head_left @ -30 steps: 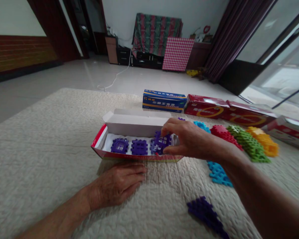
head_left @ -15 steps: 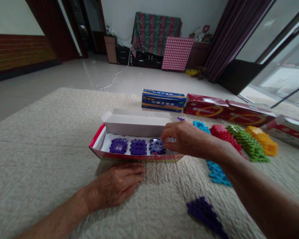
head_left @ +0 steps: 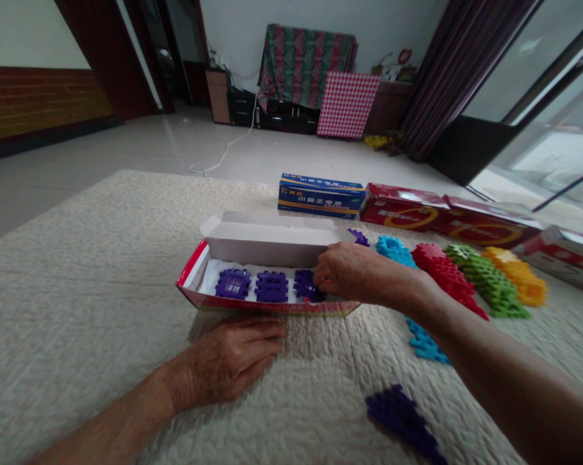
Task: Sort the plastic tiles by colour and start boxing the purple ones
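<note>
An open cardboard box (head_left: 267, 309) with a white lining lies lengthwise before me, its lid flap raised at the back. Inside is a row of purple plastic interlocking blocks with window cut-outs: a left block (head_left: 233, 284), a middle block (head_left: 272, 287) and a right block (head_left: 305, 284). My right hand (head_left: 347, 271) reaches into the box's right end, fingers curled and closed at the right block's edge; its fingertips are partly hidden. Flat on the quilt, my left hand (head_left: 233, 355) rests just in front of the box, fingers stretched out and holding nothing.
Purple blocks (head_left: 405, 420) lie near me at the right. Blue (head_left: 427, 342), red (head_left: 444, 274), green (head_left: 488, 281) and yellow blocks (head_left: 517, 274) lie in rows. Behind stand a blue battery box (head_left: 320, 197), two red boxes (head_left: 402, 208) and a white-and-red box (head_left: 565, 258).
My right hand has lowered slightly into the box and its fingers have curled tighter. The right purple block has changed its angle and looks darker. My left hand stays put.
</note>
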The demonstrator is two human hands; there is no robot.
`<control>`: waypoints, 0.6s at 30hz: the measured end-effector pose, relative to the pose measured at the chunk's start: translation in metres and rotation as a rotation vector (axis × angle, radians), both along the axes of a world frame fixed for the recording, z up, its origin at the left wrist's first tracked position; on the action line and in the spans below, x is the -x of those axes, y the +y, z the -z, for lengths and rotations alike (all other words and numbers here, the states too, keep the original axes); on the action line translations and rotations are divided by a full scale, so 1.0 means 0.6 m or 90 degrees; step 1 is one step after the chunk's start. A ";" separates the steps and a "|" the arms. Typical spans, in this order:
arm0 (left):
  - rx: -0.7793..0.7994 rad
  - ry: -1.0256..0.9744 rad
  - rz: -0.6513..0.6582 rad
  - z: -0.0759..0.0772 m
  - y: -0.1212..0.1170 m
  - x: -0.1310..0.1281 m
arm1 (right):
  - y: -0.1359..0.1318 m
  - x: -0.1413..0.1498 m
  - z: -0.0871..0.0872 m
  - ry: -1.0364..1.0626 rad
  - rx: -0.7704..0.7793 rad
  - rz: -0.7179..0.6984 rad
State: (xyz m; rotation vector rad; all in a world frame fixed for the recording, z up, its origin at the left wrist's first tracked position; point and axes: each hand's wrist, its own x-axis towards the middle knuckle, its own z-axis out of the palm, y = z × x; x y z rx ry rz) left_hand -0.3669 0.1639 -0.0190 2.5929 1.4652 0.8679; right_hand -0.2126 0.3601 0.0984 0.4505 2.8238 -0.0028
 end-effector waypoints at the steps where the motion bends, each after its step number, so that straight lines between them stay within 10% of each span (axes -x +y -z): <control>1: -0.003 -0.002 0.000 0.000 0.000 0.000 | -0.001 0.001 -0.001 -0.003 -0.004 -0.003; 18: -0.009 0.001 0.003 -0.002 0.001 -0.001 | 0.005 -0.005 0.002 0.053 0.028 -0.022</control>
